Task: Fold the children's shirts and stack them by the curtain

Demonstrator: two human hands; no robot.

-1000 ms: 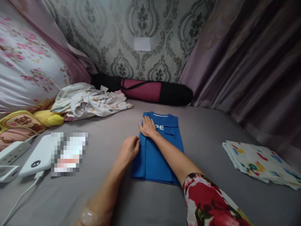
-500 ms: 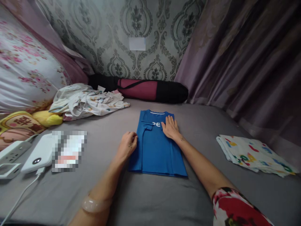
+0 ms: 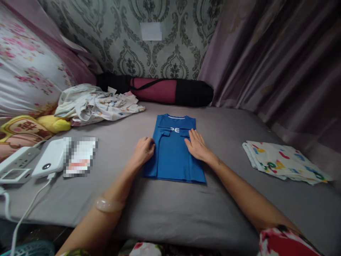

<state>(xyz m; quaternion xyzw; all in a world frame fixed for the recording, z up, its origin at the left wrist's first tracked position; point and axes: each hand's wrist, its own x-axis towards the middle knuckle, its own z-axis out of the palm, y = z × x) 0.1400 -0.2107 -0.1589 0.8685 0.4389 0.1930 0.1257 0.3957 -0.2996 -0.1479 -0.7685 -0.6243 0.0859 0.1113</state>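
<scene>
A blue shirt [image 3: 173, 156] lies on the grey bed sheet with its sides and sleeves folded inward. White letters "PE" show on its chest, between the two folded-in cuffs. My right hand [image 3: 197, 145] rests flat on the shirt's right side, fingers stretched out beside the right cuff. At the shirt's left edge is my left hand [image 3: 144, 151], its fingers curled and closed. The fingertips are turned away, so whether they pinch the cloth is hidden. A pale bangle [image 3: 109, 205] circles my left wrist.
Right of the shirt lies a folded white cloth [image 3: 285, 161] with coloured prints. At left are a crumpled patterned cloth [image 3: 96, 105], a yellow plush [image 3: 53, 124], a white power bank [image 3: 52, 158] with cable, and a power strip [image 3: 20, 160]. A long maroon-black bag [image 3: 157, 90] lies along the wall.
My right hand has slid slightly toward me, and the right cuff now shows folded in on the chest. My left hand stays at the left edge. The camera view has tilted down.
</scene>
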